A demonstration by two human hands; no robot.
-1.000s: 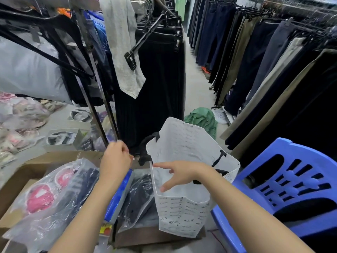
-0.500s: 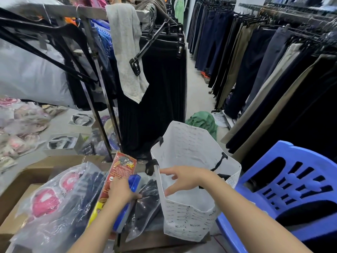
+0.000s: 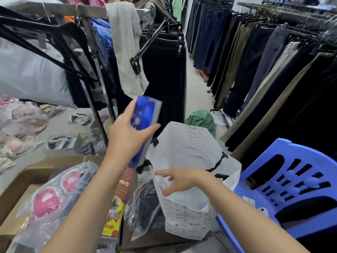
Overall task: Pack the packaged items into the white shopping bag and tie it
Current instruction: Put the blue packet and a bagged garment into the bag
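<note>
Far left: clear packet with pink items [image 3: 49,199] lies on open cardboard boxes [image 3: 27,181], print not readable. Just right of it, under the left forearm, a red/yellow printed card packet [image 3: 116,203]; text upside down and mostly illegible, "tot" readable near its bottom end.

Left hand [image 3: 127,136] is closed around a blue packaged item [image 3: 144,119], thumb across the front, fingers behind. Item is raised, tilted, blurred; its lower end sits beside the bag's near-left rim, not inside. No label readable on it.

Below it, a clear packet with dark clothing [image 3: 145,203] leans against the bag's left wall.

White shopping bag [image 3: 189,221] stands upright, mouth open, black handles hanging. Repeated print on the wall reads "HELILUX" or similar; last letters unclear. A QR-type square is on the right rim.

Right hand [image 3: 180,181] is at the bag's mouth, fingers spread loosely, gripping nothing, fingertips at the left wall's inside edge.

Right: blue plastic chair [image 3: 295,181], touching the bag's side.
</note>
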